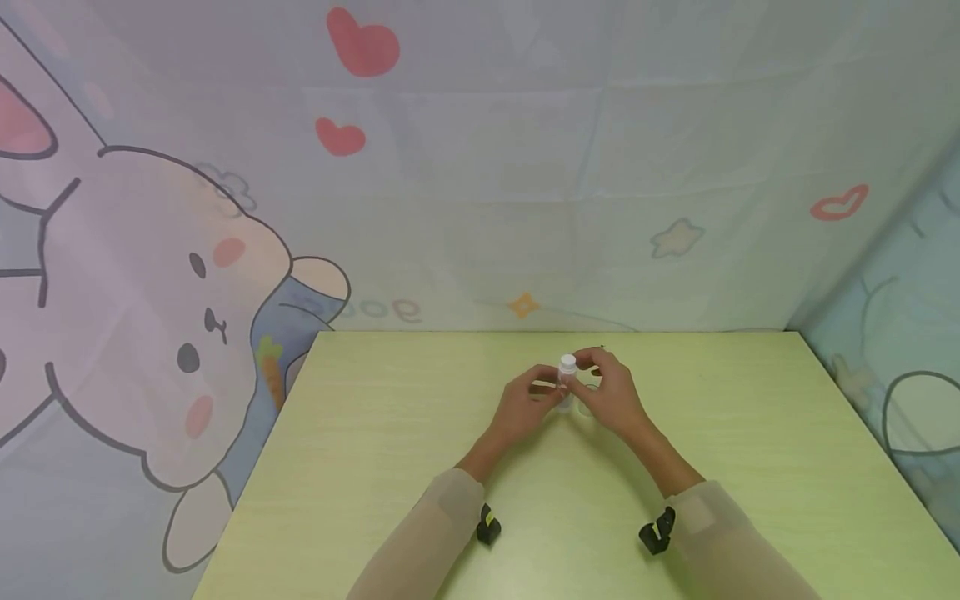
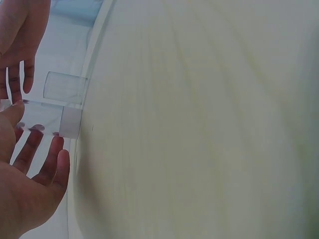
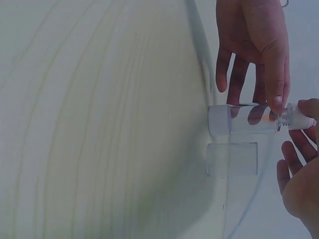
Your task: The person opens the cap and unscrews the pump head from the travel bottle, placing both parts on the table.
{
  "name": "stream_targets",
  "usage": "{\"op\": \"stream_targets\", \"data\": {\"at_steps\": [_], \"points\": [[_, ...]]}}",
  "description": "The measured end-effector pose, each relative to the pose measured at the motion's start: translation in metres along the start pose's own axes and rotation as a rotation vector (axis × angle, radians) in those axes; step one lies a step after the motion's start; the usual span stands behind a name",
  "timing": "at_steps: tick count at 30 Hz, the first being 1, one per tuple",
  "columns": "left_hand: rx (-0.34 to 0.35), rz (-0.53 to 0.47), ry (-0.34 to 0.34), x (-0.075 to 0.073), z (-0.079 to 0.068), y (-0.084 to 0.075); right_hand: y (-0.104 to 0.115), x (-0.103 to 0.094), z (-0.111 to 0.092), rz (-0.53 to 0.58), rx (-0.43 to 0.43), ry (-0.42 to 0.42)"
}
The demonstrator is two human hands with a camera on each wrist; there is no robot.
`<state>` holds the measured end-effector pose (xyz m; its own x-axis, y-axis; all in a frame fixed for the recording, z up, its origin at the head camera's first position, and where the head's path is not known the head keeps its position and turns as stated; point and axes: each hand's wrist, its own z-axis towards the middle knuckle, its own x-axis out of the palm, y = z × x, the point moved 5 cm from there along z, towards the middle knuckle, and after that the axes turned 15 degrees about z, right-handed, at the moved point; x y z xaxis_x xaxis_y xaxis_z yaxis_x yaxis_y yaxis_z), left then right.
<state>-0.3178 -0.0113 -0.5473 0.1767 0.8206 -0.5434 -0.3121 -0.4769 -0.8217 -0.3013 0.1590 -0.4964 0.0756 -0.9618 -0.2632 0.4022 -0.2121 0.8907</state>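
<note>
A clear bottle with a white base stands upright on the table. My left hand grips its body from the left, thumb in front and fingers behind. My right hand pinches the white cap at the top between thumb and fingers. In the right wrist view, a short stretch of ridged neck shows between bottle and cap. Just right of the bottle stands a clear cylindrical cup, touched by neither hand. The left wrist view cuts off the cap.
The pale yellow-green table ends at a back edge just beyond the hands. Behind it hangs a printed cloth, with another cloth along the right side. Each sleeve has a black clip near the wrist.
</note>
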Motion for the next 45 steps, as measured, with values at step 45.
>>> {"op": "stream_targets", "data": {"at_steps": [45], "points": [[-0.006, 0.019, 0.001, -0.002, 0.000, -0.001, 0.010, -0.007, 0.009, 0.029, -0.038, -0.020]]}}
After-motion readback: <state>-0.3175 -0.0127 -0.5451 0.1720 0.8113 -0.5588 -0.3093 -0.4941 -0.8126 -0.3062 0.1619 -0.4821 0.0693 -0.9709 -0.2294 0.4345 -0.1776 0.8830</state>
